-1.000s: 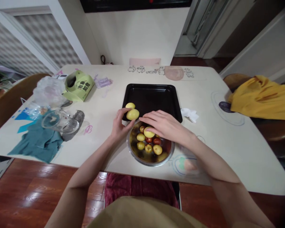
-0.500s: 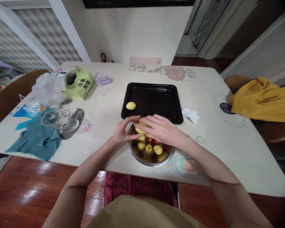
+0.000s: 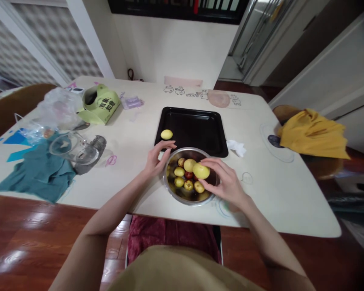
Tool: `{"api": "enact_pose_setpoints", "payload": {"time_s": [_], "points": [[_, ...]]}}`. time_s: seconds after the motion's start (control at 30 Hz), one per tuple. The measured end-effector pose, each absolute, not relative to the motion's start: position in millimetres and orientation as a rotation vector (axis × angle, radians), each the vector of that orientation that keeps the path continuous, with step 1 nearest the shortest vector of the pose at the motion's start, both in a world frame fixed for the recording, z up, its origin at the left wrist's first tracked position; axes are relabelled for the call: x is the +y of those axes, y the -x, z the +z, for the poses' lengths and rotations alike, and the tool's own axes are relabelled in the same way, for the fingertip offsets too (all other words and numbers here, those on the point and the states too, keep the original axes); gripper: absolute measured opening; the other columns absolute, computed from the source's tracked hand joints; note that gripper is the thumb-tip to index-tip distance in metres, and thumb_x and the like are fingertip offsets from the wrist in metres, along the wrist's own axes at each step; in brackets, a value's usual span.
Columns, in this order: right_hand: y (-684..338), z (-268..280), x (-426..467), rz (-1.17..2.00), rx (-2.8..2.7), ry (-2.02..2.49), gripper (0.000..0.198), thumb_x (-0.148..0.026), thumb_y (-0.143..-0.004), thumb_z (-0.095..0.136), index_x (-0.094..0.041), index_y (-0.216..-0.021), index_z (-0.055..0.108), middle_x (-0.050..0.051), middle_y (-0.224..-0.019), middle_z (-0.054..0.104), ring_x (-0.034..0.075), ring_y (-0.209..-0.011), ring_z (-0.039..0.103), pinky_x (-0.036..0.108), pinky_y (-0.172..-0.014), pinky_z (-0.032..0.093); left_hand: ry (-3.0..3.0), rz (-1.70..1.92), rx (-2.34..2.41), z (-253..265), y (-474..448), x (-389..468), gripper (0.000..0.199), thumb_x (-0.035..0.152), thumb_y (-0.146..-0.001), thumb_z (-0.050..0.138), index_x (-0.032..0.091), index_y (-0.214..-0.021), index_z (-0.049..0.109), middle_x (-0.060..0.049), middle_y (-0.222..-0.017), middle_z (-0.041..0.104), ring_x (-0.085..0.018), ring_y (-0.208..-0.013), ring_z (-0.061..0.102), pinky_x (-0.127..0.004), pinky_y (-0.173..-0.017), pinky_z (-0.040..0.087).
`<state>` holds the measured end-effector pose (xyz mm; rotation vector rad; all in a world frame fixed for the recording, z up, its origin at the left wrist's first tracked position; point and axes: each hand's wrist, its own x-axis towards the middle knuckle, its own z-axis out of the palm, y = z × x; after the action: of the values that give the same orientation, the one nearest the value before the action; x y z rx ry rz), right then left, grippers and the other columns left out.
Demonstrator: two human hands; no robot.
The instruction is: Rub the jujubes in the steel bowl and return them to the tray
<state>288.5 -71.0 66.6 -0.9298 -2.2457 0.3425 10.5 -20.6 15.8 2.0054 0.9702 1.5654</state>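
A steel bowl point(image 3: 182, 198) near the table's front edge holds several small fruits, some yellow-green and some red-brown. Between the thumb and fingers of my right hand point(image 3: 226, 180) is a yellow lemon point(image 3: 201, 170), held over the right half of the bowl. A paler round yellow fruit point(image 3: 189, 165) lies in the bowl just left of it. My left hand point(image 3: 157, 157) holds nothing, its thumb and fingers apart at the bowl's left rim. Behind the bowl is a black baking tray point(image 3: 194, 125), with another lemon point(image 3: 166, 134) at its left side.
On the left are a glass pitcher point(image 3: 79, 149) lying on its side, a teal cloth point(image 3: 45, 176), a clear plastic bag point(image 3: 59, 107) and a green paper carrier point(image 3: 101, 105). A crumpled tissue point(image 3: 236, 148) sits right of the tray. Yellow fabric point(image 3: 314, 133) drapes a chair at right.
My hands were together around the lemon over the bowl's far left. They have parted: the right hand carries the lemon rightward and the left hand has let go.
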Motion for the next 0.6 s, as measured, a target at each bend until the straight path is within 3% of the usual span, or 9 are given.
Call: {"api": "enact_pose_setpoints", "payload": {"time_s": [0.3,0.6], "points": [[-275,18,-98,0.429,-1.846,1.157,0.036,-0.029,-0.09,0.076,-0.026,-0.122,0.059,0.009,-0.117,0.07,0.027,-0.101,0.069,0.041,-0.086,0.06,-2.035,1.561,0.906,12,-17,-20,0.028,0.033,-0.111,0.05,0.019,-0.128,0.069,-0.009,-0.107,0.076,-0.018,-0.1,0.073,-0.032,-0.09,0.059],[-273,19,-100,0.459,-1.926,1.154,0.045,-0.029,-0.096,0.071,-0.027,-0.139,0.057,0.012,-0.134,0.066,0.031,-0.124,0.065,0.049,-0.106,0.056,-2.034,1.565,0.969,8,-16,-15,0.031,0.037,-0.112,0.048,0.019,-0.122,0.071,-0.009,-0.109,0.076,-0.018,-0.103,0.074,-0.033,-0.092,0.06]]}}
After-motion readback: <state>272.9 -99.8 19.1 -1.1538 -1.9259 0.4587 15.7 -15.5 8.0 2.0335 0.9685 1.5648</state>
